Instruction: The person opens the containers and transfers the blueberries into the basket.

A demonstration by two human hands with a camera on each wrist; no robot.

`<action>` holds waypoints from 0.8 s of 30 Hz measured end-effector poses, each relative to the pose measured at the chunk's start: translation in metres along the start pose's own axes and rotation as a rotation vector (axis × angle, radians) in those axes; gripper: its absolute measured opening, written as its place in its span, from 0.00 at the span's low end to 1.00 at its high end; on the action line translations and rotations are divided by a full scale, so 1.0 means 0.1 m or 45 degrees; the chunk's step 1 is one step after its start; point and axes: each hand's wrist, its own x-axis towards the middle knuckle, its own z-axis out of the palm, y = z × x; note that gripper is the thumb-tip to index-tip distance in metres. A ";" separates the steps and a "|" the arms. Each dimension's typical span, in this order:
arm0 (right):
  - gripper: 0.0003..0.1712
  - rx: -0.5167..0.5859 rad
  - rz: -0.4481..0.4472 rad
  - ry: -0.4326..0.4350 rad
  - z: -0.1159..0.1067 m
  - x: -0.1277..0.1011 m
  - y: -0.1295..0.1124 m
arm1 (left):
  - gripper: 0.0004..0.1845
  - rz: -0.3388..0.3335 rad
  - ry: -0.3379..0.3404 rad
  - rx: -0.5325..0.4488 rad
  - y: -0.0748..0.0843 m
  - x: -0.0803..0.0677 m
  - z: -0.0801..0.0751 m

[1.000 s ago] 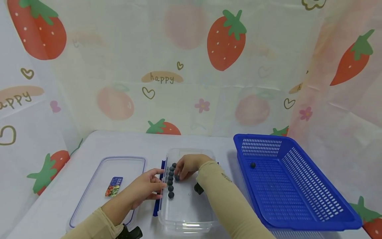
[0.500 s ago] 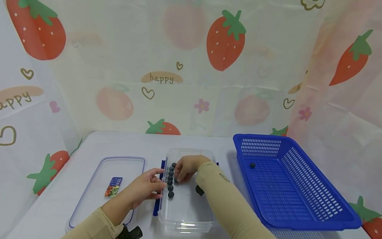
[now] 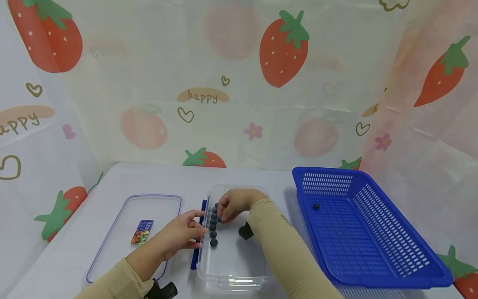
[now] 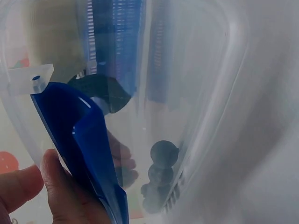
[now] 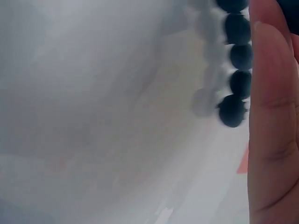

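Observation:
My right hand reaches into the clear plastic box and pinches a dark round blueberry between thumb and fingertips. That berry sits right beside a row of several blueberries lined along the box's left wall. In the right wrist view, a finger overlaps the row of berries. My left hand rests with spread fingers against the left side of the box, by the hanging blue latch. Through the clear wall, the left wrist view shows some berries.
A clear lid with a blue-purple rim lies at the left, bearing a colourful label. On the right stands a blue slotted basket holding one blueberry. A patterned curtain surrounds the white table.
My right hand has shifted slightly toward the far end of the box, the pinched blueberry moving with it along the row. My left hand has stayed at the box's side.

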 end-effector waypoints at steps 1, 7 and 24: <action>0.06 0.018 -0.015 -0.001 -0.01 -0.01 -0.01 | 0.28 -0.001 0.002 0.000 0.00 0.00 0.00; 0.08 0.104 -0.143 0.018 -0.06 -0.06 -0.07 | 0.28 -0.008 0.007 -0.013 0.00 0.00 -0.01; 0.07 0.006 -0.338 0.242 -0.65 -0.72 -0.26 | 0.35 -0.019 0.020 0.001 -0.01 0.04 0.00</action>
